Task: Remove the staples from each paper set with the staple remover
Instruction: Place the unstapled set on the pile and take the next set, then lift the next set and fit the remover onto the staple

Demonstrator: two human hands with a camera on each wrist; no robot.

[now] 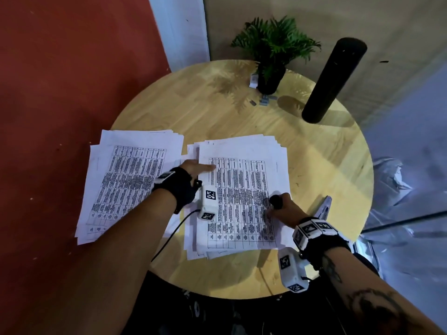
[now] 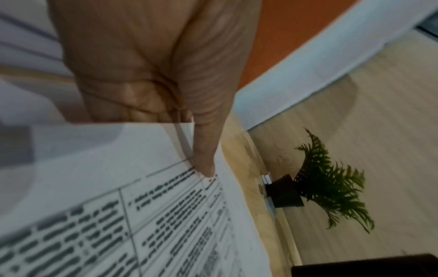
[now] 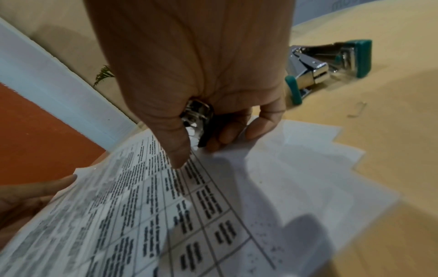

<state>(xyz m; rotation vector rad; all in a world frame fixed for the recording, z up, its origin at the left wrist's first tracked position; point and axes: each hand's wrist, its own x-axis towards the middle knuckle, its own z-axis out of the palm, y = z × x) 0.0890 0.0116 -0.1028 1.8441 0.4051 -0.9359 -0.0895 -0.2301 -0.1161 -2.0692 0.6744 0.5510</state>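
Note:
Two stacks of printed table sheets lie on a round wooden table (image 1: pixel 314 153). My left hand (image 1: pixel 204 166) holds the left edge of the right paper stack (image 1: pixel 242 189): the thumb (image 2: pixel 205 165) lies on the top sheet (image 2: pixel 142 206) and the fingers are hidden beneath it. My right hand (image 1: pixel 278 206) grips a black and metal staple remover (image 3: pixel 198 120) and rests on the stack's right part (image 3: pixel 189 215). The remover's jaws sit just above the sheet. No staple can be made out in the paper. The left stack (image 1: pixel 125 180) lies untouched.
A metal stapler with teal ends (image 3: pixel 327 69) lies on the table right of my right hand (image 3: pixel 201 150). A loose staple (image 3: pixel 356 109) lies nearby. At the back stand a potted plant (image 1: pixel 271 76), a black cylinder (image 1: pixel 333 78) and small clips (image 1: pixel 266 100).

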